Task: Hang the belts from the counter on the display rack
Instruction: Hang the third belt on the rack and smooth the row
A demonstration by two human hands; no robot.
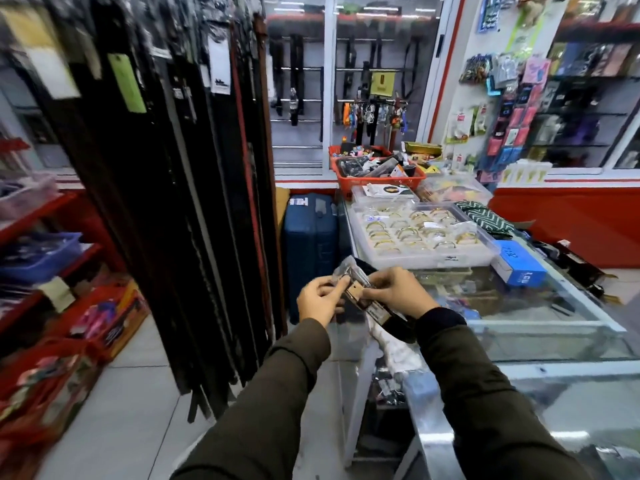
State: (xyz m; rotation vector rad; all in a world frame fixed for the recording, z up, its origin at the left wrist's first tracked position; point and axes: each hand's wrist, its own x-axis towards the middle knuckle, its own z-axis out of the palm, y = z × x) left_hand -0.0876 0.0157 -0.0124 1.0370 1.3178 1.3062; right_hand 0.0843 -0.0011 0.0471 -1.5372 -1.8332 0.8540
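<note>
I hold a dark belt in clear plastic wrap between both hands, above the left end of the glass counter. My left hand pinches its buckle end. My right hand grips the wrap and strap beside it. The strap hangs down toward my right sleeve. The display rack stands to the left, packed with several long dark belts that reach nearly to the floor.
A clear tray of bracelets, a red basket of goods and a blue box sit on the counter. A blue suitcase stands behind the rack. Red shelves and bags line the left.
</note>
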